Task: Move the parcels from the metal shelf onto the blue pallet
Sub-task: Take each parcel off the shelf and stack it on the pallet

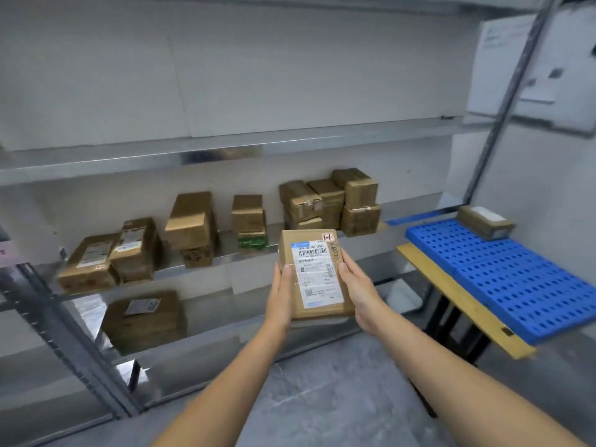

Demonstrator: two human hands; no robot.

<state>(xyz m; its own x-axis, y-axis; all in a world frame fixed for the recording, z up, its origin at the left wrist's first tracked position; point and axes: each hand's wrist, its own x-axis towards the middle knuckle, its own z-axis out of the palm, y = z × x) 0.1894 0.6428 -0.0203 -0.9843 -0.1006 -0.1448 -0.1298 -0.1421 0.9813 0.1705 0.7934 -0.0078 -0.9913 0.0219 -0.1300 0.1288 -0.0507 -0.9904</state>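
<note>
A flat brown parcel (314, 274) with a white shipping label is held in the air in front of the metal shelf (206, 267). My left hand (281, 293) grips its left edge and my right hand (358, 287) grips its right edge, thumbs on top. Several brown parcels (329, 203) stand in groups along the middle shelf board. Another parcel (145, 317) lies on the lower board. The blue pallet (522, 279) lies to the right on a yellow-edged table, with one parcel (486, 222) at its far end.
An upper shelf board (225, 150) runs above the parcels. A diagonal shelf upright (64, 343) crosses at lower left and a grey post (509, 91) stands at right. The grey floor (322, 398) lies below my arms. White sheets (516, 59) hang on the right wall.
</note>
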